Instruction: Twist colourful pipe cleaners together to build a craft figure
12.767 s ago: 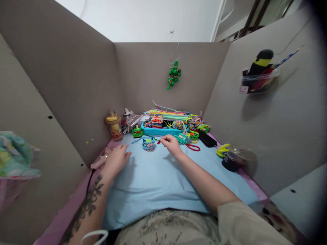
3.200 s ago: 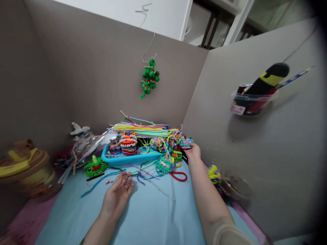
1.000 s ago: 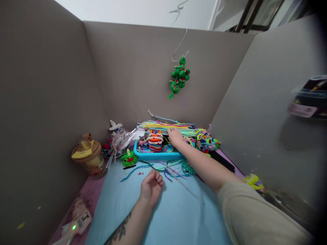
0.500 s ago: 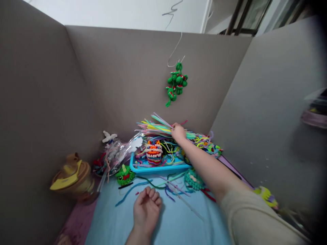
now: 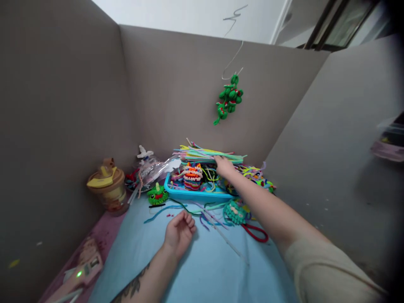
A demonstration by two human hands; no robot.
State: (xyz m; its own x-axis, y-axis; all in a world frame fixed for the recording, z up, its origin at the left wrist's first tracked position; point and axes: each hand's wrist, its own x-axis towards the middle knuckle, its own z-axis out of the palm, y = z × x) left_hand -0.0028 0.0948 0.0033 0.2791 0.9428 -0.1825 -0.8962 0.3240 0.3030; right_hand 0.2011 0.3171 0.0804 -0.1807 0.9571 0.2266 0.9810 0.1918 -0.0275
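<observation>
My right hand (image 5: 224,166) reaches to the back of the table, its fingers closed on the heap of pastel pipe cleaners (image 5: 202,155). The fingertips are partly hidden among the stems. My left hand (image 5: 181,233) rests palm up on the light blue cloth (image 5: 202,269), fingers curled in, with nothing seen in them. Beneath the heap is a blue tray (image 5: 195,195) with tangled stems and a striped orange and white crafted figure (image 5: 192,177). In front lie a teal fuzzy piece (image 5: 234,212), a red loop (image 5: 256,233) and several loose stems (image 5: 164,212).
A green crafted creature (image 5: 158,195) sits left of the tray. Behind it are plastic wrapping (image 5: 158,170) and a lidded tan cup (image 5: 109,189). A green ornament (image 5: 230,100) hangs on a wire. Grey panels (image 5: 176,92) enclose the table; a lit device (image 5: 80,273) lies lower left.
My right hand has lowered slightly, and the stems that stuck up at its fingertips now lie flatter on the heap. My left hand stays curled. The view has shifted.
</observation>
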